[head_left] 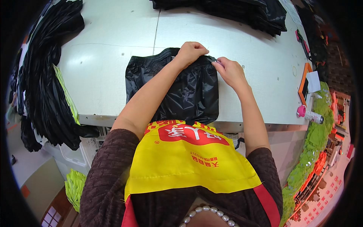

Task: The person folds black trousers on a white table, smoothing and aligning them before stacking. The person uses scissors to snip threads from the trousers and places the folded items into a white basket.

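Note:
A shiny black garment point(189, 92) with a gathered, elastic-looking upper edge lies on the pale worktable in front of me. My left hand point(188, 54) rests over that upper edge, thumb and fingers pinched together close to its right corner. What the pinch holds is too small to make out. In my right hand point(231, 72) is a pair of small thread snips point(213, 59) with a bit of purple at the grip. Their dark blades point left at the garment's upper right corner, just beside my left fingertips.
Black garments are stacked point(242, 15) at the table's point(106, 75) far side. A long heap of black garments point(41, 75) hangs over its left end. An orange frame point(303, 84) and a pink-topped bottle point(312, 114) are at the right edge. Green material point(312, 147) lies beyond.

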### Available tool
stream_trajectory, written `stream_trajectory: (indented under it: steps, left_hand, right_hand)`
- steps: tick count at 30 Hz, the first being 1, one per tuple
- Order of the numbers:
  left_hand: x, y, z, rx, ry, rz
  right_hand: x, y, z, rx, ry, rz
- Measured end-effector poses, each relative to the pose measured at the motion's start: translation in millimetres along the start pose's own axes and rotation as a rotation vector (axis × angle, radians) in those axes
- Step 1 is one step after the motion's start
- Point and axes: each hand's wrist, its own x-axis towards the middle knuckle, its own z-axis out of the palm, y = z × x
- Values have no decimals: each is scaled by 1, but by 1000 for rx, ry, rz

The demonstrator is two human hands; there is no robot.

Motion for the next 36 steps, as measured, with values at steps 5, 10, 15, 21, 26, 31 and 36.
stream_trajectory:
  steps: [5,10,15,21,26,31,36]
  left_hand:
    - [-10,10,1,91,11,148]
    - [-27,15,-89,-425,431,550]
    - [-71,2,-222,-252,1084,317]
    - [-88,-46,-205,446,468,11]
    - [-87,-45,-197,126,484,-19]
    - [-96,-55,-205,42,556,23]
    - [-96,-51,-201,104,599,32]
  right_hand:
    - [16,2,15,13,123,-35]
    - [1,16,9,360,214,66]
    - [-11,26,15,423,97,95]
    - [13,-58,28,519,11,-206]
    - [44,-125,33,386,-102,-373]
    - [68,-172,47,123,-118,-490]
    - [88,-192,70,-102,-94,-569]
